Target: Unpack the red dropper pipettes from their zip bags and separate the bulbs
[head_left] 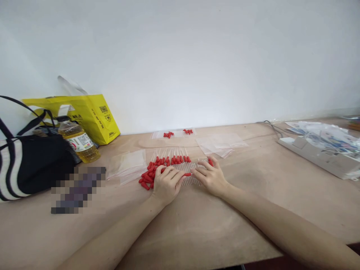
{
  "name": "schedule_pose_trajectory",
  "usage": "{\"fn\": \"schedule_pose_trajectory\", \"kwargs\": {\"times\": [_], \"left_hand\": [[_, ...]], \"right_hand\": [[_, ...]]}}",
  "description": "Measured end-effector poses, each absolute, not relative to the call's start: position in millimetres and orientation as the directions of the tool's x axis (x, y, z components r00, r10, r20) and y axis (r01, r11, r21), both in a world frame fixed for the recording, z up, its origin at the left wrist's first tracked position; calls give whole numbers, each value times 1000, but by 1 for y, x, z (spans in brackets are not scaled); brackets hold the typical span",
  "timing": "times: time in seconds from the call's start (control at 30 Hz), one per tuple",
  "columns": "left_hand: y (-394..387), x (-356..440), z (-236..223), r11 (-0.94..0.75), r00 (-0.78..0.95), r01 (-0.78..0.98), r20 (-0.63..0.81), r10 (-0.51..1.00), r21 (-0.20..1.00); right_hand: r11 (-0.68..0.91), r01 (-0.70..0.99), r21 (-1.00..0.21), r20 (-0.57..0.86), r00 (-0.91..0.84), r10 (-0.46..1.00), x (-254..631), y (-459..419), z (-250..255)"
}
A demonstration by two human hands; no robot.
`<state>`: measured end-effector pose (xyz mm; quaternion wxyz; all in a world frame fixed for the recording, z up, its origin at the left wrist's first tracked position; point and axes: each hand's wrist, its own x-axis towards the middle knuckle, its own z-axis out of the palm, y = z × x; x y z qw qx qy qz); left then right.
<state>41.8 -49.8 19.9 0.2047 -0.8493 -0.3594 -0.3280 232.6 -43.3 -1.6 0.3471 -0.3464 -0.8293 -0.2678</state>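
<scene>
My left hand (168, 183) is closed, its thumb and fingers pinching a red rubber dropper bulb (187, 174) that points right. Facing it, my right hand (211, 177) is closed at the bulb's tip on what looks like a thin glass tube, mostly hidden by the fingers. Another red bulb shows by the right index finger. Below and between both hands lies a row of clear glass tubes (191, 180). Loose red bulbs (146, 177) are heaped left of my left hand. Just beyond are several glass droppers (177, 160) with red bulbs fitted, tips pointing away.
Clear plastic bags (131, 161) lie on the left, and more bags (222, 144) at the back right. Two bulb clusters rest near the wall. An oil bottle (80, 142), yellow bag (95, 116) and black bag (42, 161) stand left. A white power strip (315, 157) is right.
</scene>
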Motion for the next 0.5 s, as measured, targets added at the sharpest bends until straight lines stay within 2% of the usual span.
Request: {"fn": "schedule_pose_trajectory", "kwargs": {"times": [0.27,0.5], "left_hand": [[-45,45,16,-705,627,670,686,369,-233],[-50,44,16,-711,654,657,657,374,-250]], "right_hand": [[637,726,260,773,-552,314,228,-43,-12],[674,695,249,767,-566,300,229,-43,-14]]}}
